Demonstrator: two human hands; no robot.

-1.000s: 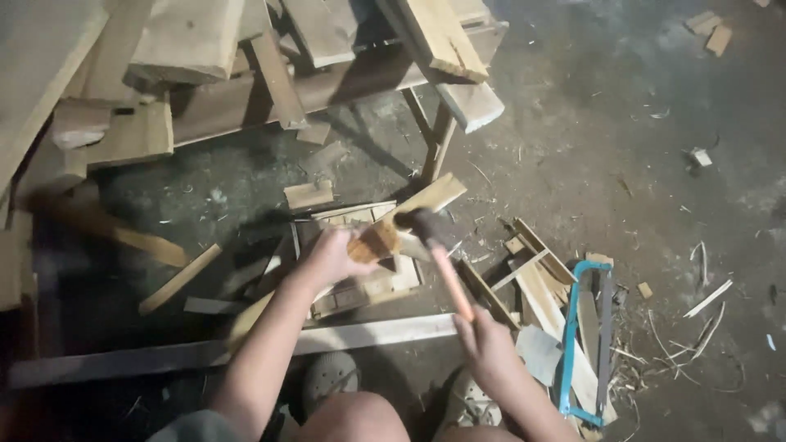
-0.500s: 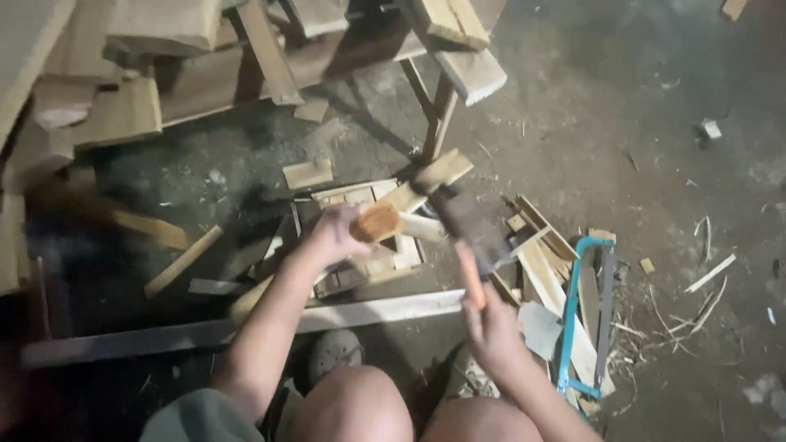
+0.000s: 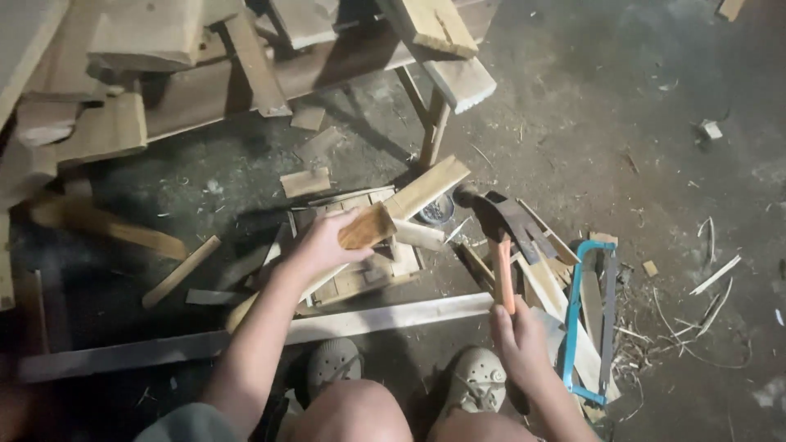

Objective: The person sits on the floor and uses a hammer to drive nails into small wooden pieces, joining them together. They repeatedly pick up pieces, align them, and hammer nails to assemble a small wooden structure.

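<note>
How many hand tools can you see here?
2: a hammer raised in the right hand, and a blue-framed saw lying on the floor beside it. Others may be hidden under the wood scraps.

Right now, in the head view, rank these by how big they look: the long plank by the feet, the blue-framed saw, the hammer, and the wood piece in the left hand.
1. Long plank, by far the longest.
2. Blue-framed saw.
3. Hammer, looking slightly shorter than the saw; raised nearer the camera, so unsure.
4. Wood piece in the left hand, smallest.
</note>
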